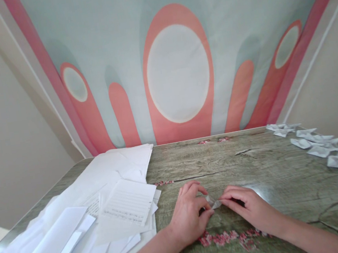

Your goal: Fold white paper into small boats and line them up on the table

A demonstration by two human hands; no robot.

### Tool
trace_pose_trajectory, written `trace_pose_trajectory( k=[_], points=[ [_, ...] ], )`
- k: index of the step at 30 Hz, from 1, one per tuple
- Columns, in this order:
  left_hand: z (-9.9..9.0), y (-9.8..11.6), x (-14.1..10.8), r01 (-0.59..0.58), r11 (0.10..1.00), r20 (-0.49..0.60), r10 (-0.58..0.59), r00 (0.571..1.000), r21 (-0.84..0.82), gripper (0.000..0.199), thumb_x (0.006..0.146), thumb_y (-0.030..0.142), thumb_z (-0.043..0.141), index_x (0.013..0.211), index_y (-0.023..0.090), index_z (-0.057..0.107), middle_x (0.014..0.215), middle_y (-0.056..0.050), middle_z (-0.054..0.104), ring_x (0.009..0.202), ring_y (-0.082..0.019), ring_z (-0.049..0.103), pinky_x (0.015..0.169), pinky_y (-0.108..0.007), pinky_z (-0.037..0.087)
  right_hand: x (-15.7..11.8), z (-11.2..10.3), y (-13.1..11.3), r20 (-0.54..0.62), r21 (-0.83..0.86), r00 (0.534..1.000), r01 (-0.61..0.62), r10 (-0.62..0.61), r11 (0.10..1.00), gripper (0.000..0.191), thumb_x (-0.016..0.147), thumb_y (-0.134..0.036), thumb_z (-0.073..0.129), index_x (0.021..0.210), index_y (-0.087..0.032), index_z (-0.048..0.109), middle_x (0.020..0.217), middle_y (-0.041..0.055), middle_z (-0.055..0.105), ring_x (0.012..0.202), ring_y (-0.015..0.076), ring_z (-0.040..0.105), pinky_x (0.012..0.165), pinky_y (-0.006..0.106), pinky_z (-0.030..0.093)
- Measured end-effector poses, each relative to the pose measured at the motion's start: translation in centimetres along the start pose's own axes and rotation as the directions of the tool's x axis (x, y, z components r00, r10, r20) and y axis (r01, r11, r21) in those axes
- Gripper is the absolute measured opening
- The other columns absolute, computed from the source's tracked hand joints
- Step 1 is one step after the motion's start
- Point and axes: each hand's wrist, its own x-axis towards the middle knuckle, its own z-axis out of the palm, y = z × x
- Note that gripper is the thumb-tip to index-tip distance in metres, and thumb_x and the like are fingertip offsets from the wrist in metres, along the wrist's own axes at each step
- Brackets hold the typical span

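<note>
You hold a small piece of folded white paper point(213, 202) between your two hands, just above the near middle of a wood-grain-patterned surface point(192, 161). Your left hand point(189, 213) pinches the paper's left side between thumb and fingers, the hand half curled; your right hand point(251, 205) grips the opposite end between thumb and fingertips, nearly closed. Your forearms reach in from the near edge, and printed pink blossoms point(224, 238) show on the surface between them.

To your left, loose paper covers much of the surface: a broad stack of large white sheets point(123, 160) extends to the far edge, with a ruled off-white sheet bearing handwriting point(130, 205) and long folded white paper strips point(58, 234) lying over its nearer part. To your right, well apart from your hands, small white folded-paper boats point(322, 151) stand in a loose band from the far edge toward the near right. Beyond the surface rises a pale green backdrop point(221, 6) with coral arches and a large white oval at its middle.
</note>
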Motion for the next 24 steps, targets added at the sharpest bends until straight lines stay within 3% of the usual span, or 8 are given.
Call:
trace_pose_trajectory(
  k=[8, 24],
  points=[
    [0.3, -0.7, -0.4, -0.033, 0.999, -0.032, 0.032, 0.999, -0.019, 0.006, 0.075, 0.019, 0.067, 0.08, 0.023, 0.066, 0.104, -0.003, 0.056, 0.114, -0.023, 0.041, 0.097, -0.037, 0.032, 0.1, -0.1, 0.0, -0.018, 0.014, 1.0, -0.005, 0.006, 1.0, 0.022, 0.091, -0.03, 0.047, 0.082, -0.021, 0.065, 0.078, 0.0016, 0.061, 0.076, 0.0148, 0.057, 0.07, 0.026, 0.043],
    [-0.4, 0.6, -0.2, -0.035, 0.999, 0.014, 0.034, 0.999, 0.037, 0.008, 0.077, 0.014, 0.06, 0.075, 0.021, 0.063, 0.107, -0.004, 0.056, 0.116, -0.025, 0.038, 0.098, -0.042, 0.031, -0.1, -0.1, 0.0, -0.017, 0.005, 1.0, 0.006, -0.006, 1.0, 0.023, 0.091, -0.03, 0.046, 0.083, -0.02, 0.065, 0.078, 0.0019, 0.061, 0.075, 0.0148, 0.057, 0.07, 0.026, 0.044]
  ],
)
